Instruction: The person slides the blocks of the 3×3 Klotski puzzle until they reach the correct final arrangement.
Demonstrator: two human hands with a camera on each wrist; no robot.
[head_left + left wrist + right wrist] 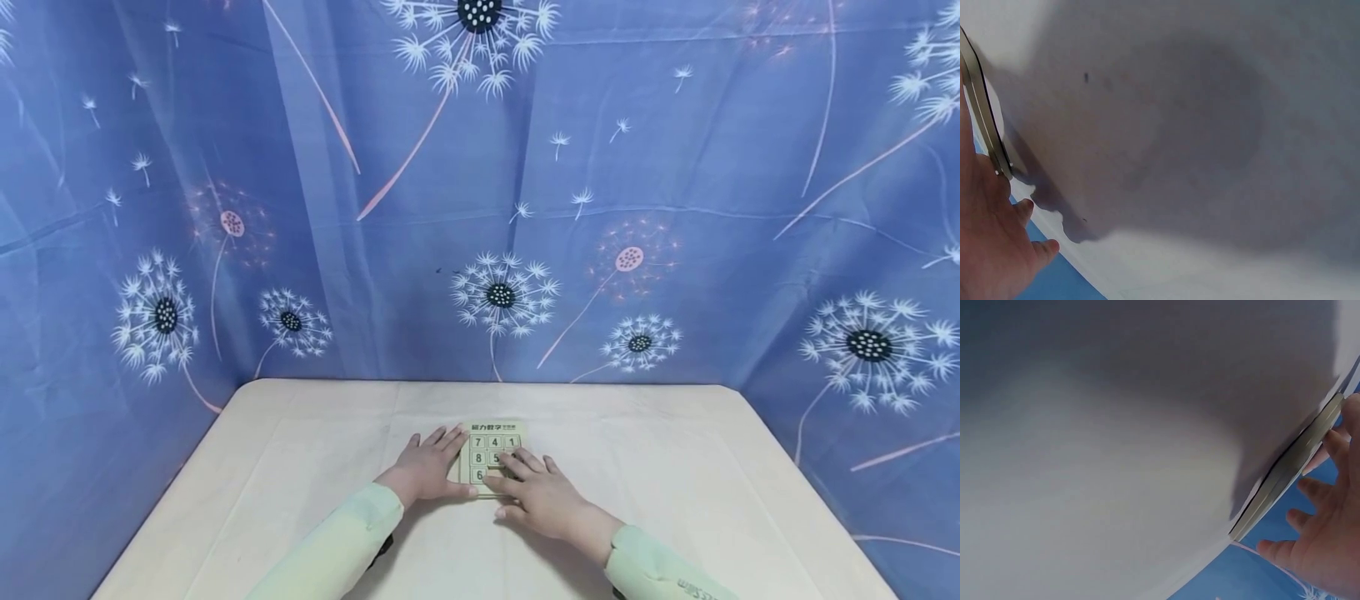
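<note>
A pale green sliding number puzzle (pixel 478 458) lies flat on the table, with tiles 7, 4, 1, 8, 5 and 6 showing. My left hand (pixel 427 471) lies along its left side, fingers spread and fairly straight, fingertips at the upper left edge and thumb at the lower left corner. From the right, my right hand (pixel 546 498) reaches over the board, its extended fingers touching the tiles beside the 5 and 6. Those fingers hide the tiles at the lower right. Only the board's thin side edge (pixel 1291 462) appears in the right wrist view.
A cream-coloured table (pixel 660 450) spreads around the puzzle. Blue cloth (pixel 420 333) with a dandelion print hangs behind it and along both sides. Light green sleeves (pixel 337 542) cover both forearms.
</note>
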